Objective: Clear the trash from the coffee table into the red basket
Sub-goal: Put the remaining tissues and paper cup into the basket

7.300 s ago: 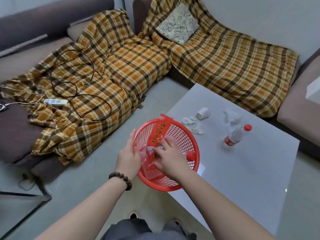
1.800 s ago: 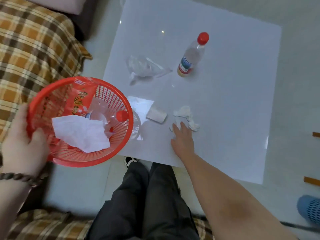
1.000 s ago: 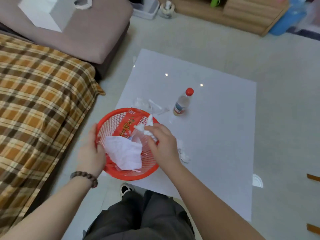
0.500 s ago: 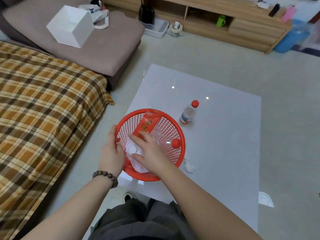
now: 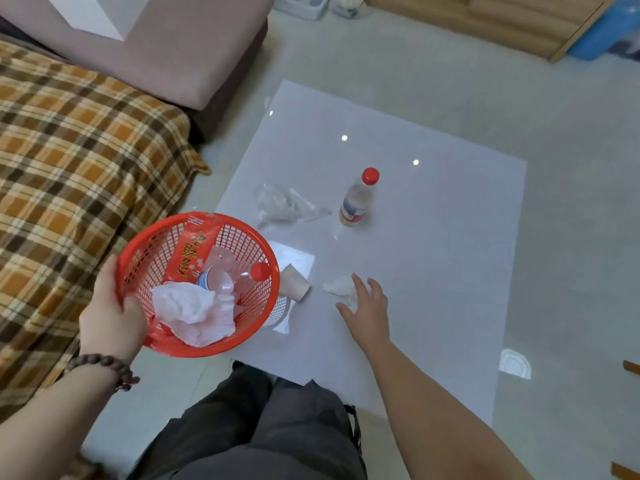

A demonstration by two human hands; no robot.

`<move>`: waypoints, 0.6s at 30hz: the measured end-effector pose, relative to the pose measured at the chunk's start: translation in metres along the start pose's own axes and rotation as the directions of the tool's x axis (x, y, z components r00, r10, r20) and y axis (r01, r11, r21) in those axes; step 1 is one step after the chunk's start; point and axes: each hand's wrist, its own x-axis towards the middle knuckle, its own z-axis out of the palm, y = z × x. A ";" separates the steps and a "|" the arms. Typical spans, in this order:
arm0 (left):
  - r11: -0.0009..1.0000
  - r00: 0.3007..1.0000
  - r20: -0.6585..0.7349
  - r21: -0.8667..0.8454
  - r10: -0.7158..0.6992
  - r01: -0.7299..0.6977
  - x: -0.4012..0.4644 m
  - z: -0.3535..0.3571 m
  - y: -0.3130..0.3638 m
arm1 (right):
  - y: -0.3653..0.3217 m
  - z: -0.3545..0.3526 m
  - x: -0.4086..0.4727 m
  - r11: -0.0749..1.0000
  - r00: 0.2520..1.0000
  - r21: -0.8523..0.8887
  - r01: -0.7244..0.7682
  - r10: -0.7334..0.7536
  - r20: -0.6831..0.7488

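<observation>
My left hand [image 5: 110, 317] grips the near rim of the red basket [image 5: 266, 299], held off the table's left edge. Inside lie a white tissue [image 5: 194, 313], a red wrapper [image 5: 190, 254] and a clear bottle with a red cap [image 5: 259, 271]. My right hand [image 5: 367, 306] rests on the white coffee table [image 5: 433, 271] with fingers spread over a crumpled tissue scrap [image 5: 337, 285]. A small paper cup [image 5: 294, 285] lies on its side beside the basket. Farther back are a clear plastic wrapper [image 5: 280, 204] and an upright bottle [image 5: 356, 200] with a red cap.
A plaid-covered sofa [image 5: 76, 150] runs along the left, with a mauve cushion [image 5: 180, 46] behind it. My dark-trousered legs [image 5: 259, 427] are at the table's near edge. A wooden cabinet [image 5: 485, 19] stands across the grey floor.
My right hand left the basket and reached out to the tissue scrap on the table. The basket moved left, off the table edge, uncovering the paper cup and plastic wrapper.
</observation>
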 end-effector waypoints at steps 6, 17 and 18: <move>0.999 0.999 -0.046 0.046 -0.027 0.029 0.025 0.011 -0.041 | 0.027 0.032 0.027 0.993 0.997 -0.113 -0.016 0.025 0.071; 0.996 0.995 -0.047 0.029 -0.087 0.089 0.007 0.013 -0.036 | 0.028 0.056 0.052 0.980 0.995 -0.186 -0.078 0.088 0.047; 0.996 0.995 -0.036 0.000 -0.090 0.090 0.006 0.012 -0.031 | 0.025 0.052 0.053 0.987 0.995 -0.136 -0.085 0.090 0.034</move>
